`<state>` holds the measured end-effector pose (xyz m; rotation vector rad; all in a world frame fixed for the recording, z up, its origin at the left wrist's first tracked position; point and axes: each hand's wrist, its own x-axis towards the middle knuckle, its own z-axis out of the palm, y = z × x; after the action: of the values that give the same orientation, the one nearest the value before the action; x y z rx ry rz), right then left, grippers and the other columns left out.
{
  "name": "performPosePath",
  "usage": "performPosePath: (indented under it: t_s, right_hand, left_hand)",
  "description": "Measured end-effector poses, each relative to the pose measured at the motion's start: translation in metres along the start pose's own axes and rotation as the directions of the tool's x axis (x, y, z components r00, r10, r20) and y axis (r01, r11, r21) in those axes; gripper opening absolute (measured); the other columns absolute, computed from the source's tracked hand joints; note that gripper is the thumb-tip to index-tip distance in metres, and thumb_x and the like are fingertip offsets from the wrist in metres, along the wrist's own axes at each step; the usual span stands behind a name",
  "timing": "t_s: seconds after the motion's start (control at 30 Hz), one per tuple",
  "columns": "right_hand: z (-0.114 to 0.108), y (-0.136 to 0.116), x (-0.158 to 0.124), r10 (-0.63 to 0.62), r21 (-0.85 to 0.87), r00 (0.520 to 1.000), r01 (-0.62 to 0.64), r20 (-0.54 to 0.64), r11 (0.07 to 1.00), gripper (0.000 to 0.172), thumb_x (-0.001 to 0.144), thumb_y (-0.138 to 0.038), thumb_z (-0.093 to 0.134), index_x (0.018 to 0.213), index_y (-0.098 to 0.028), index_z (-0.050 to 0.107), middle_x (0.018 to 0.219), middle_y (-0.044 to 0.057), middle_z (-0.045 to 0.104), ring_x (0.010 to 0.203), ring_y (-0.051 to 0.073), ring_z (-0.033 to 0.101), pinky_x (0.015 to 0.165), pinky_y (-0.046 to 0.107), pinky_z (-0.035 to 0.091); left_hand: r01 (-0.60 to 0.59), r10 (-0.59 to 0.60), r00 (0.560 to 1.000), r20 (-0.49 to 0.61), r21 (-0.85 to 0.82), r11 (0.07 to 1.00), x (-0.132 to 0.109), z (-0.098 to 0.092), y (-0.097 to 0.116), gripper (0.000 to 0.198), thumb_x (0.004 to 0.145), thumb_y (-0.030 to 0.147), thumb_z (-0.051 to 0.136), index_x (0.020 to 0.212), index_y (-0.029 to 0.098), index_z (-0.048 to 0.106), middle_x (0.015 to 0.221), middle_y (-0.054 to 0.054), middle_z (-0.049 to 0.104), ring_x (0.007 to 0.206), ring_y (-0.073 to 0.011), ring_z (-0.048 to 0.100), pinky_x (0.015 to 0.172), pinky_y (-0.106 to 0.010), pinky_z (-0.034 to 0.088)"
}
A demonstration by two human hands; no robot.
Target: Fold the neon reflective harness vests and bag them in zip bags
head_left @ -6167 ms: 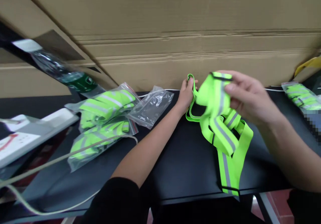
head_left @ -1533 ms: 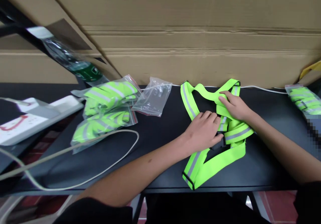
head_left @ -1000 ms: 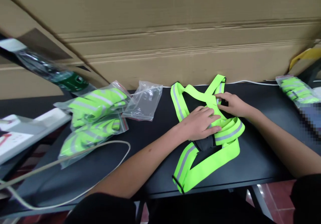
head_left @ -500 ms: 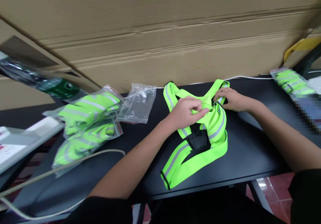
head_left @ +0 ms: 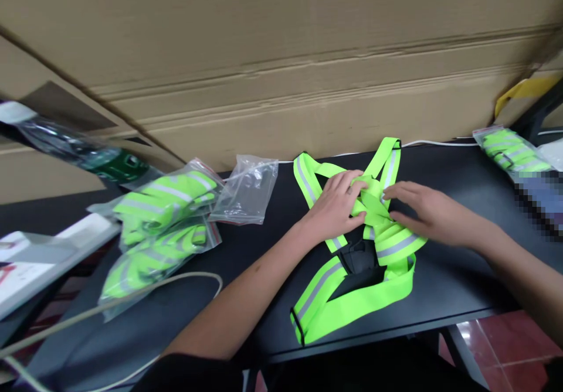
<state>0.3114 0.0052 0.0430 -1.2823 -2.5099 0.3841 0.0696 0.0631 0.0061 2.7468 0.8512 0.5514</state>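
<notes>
A neon yellow-green reflective vest (head_left: pixel 369 307) made of elastic straps with grey reflective stripes lies on the black table. Its straps are bunched in the middle, and a black panel (head_left: pixel 361 258) shows below the bunch. My left hand (head_left: pixel 336 207) presses down on the bunch from the left, fingers bent over a strap. On the right side, my right hand (head_left: pixel 424 210) has its fingers stretched out and thumb apart, the tips at the edge of the folded straps. Two shoulder loops spread toward the back, and a waist loop with a black slider (head_left: pixel 297 326) extends toward the front.
Clear bags with similar vests (head_left: pixel 165 201) lie at the left, beside an empty clear bag (head_left: pixel 246 190). Another bagged vest (head_left: pixel 512 149) is at the far right. A plastic bottle (head_left: pixel 88 152), a pale cable (head_left: pixel 176 278) and a cardboard wall (head_left: pixel 308 111) surround the table.
My left hand has gone from a loose fist to bent fingers over the straps. My right hand has moved nearer me, away from the right shoulder loop, and its fingers have straightened.
</notes>
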Motion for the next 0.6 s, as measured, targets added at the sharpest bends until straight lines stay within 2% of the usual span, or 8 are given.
performPosePath:
  t_s: [0.1, 0.17, 0.23, 0.3, 0.37, 0.47, 0.53, 0.6]
  right_hand:
    - [0.020, -0.012, -0.028, 0.085, -0.071, 0.996, -0.087, -0.029, 0.994, 0.036, 0.099, -0.038, 0.047, 0.128, -0.017, 0.055, 0.132, 0.016, 0.062, 0.118, 0.029, 0.061, 0.096, 0.049, 0.053]
    - [0.036, -0.012, -0.044, 0.088, -0.117, 0.996, -0.091, -0.029, 0.989, 0.034, 0.101, -0.036, 0.045, 0.127, -0.018, 0.056, 0.135, 0.014, 0.061, 0.125, 0.029, 0.058, 0.101, 0.051, 0.051]
    - [0.050, -0.011, -0.056, 0.079, -0.186, 0.996, -0.086, -0.045, 0.979, 0.035, 0.102, -0.032, 0.043, 0.132, -0.018, 0.056, 0.143, 0.013, 0.057, 0.134, 0.029, 0.051, 0.108, 0.053, 0.045]
    - [0.061, -0.012, -0.064, 0.080, -0.255, 0.995, -0.095, -0.066, 0.962, 0.040, 0.103, -0.029, 0.041, 0.138, -0.015, 0.052, 0.150, 0.013, 0.051, 0.140, 0.029, 0.045, 0.113, 0.054, 0.040]
    - [0.066, -0.016, -0.067, 0.088, -0.297, 0.993, -0.109, -0.083, 0.949, 0.042, 0.103, -0.029, 0.040, 0.141, -0.014, 0.050, 0.152, 0.014, 0.049, 0.142, 0.030, 0.042, 0.115, 0.054, 0.037]
    - [0.066, -0.030, -0.068, 0.160, -0.333, 0.975, -0.204, -0.155, 0.921, 0.042, 0.103, -0.035, 0.040, 0.134, -0.011, 0.055, 0.145, 0.017, 0.054, 0.136, 0.031, 0.049, 0.109, 0.050, 0.042]
    - [0.063, -0.041, -0.070, 0.294, -0.372, 0.925, -0.367, -0.239, 0.852, 0.049, 0.101, -0.047, 0.040, 0.126, -0.010, 0.059, 0.130, 0.020, 0.062, 0.119, 0.034, 0.060, 0.093, 0.049, 0.050]
    - [0.061, -0.052, -0.074, 0.443, -0.408, 0.840, -0.541, -0.314, 0.735, 0.061, 0.097, -0.061, 0.040, 0.118, -0.008, 0.061, 0.108, 0.021, 0.068, 0.096, 0.035, 0.065, 0.076, 0.046, 0.051]
  left_hand:
    - [-0.128, 0.124, 0.979, 0.162, 0.011, 0.992, 0.007, 0.001, 0.008, 0.058, 0.094, 0.023, 0.049, 0.150, 0.020, 0.038, 0.163, -0.007, 0.032, 0.152, -0.0267, 0.020, 0.124, -0.048, 0.015]
    - [-0.128, 0.126, 0.949, 0.289, -0.014, 0.992, 0.011, 0.006, 0.011, 0.051, 0.101, 0.032, 0.040, 0.152, 0.025, 0.038, 0.162, -0.003, 0.034, 0.153, -0.0257, 0.020, 0.124, -0.051, 0.013]
    - [-0.087, 0.089, 0.936, 0.341, -0.020, 0.996, 0.012, 0.011, 0.011, 0.050, 0.104, 0.044, 0.033, 0.150, 0.025, 0.041, 0.161, -0.003, 0.037, 0.152, -0.0259, 0.024, 0.123, -0.053, 0.015]
    - [-0.045, 0.043, 0.946, 0.322, 0.000, 0.999, 0.010, 0.014, 0.010, 0.052, 0.104, 0.049, 0.033, 0.149, 0.024, 0.043, 0.159, -0.006, 0.039, 0.151, -0.0271, 0.026, 0.123, -0.054, 0.017]
    - [-0.005, -0.002, 0.959, 0.282, 0.022, 1.000, 0.008, 0.014, 0.007, 0.049, 0.103, 0.046, 0.039, 0.144, 0.022, 0.047, 0.155, -0.009, 0.044, 0.149, -0.0290, 0.030, 0.122, -0.055, 0.019]
    - [0.016, -0.016, 0.971, 0.239, 0.001, 1.000, 0.003, 0.010, 0.004, 0.041, 0.101, 0.041, 0.044, 0.136, 0.020, 0.051, 0.149, -0.013, 0.046, 0.143, -0.0289, 0.039, 0.122, -0.056, 0.019]
    - [0.006, 0.002, 0.974, 0.227, -0.036, 0.999, 0.001, 0.009, 0.001, 0.038, 0.101, 0.039, 0.045, 0.133, 0.019, 0.051, 0.148, -0.014, 0.045, 0.141, -0.0278, 0.042, 0.123, -0.056, 0.016]
    - [-0.001, 0.014, 0.975, 0.223, -0.059, 0.998, 0.001, 0.011, -0.002, 0.038, 0.101, 0.039, 0.045, 0.132, 0.019, 0.050, 0.148, -0.013, 0.044, 0.141, -0.0274, 0.041, 0.124, -0.057, 0.014]
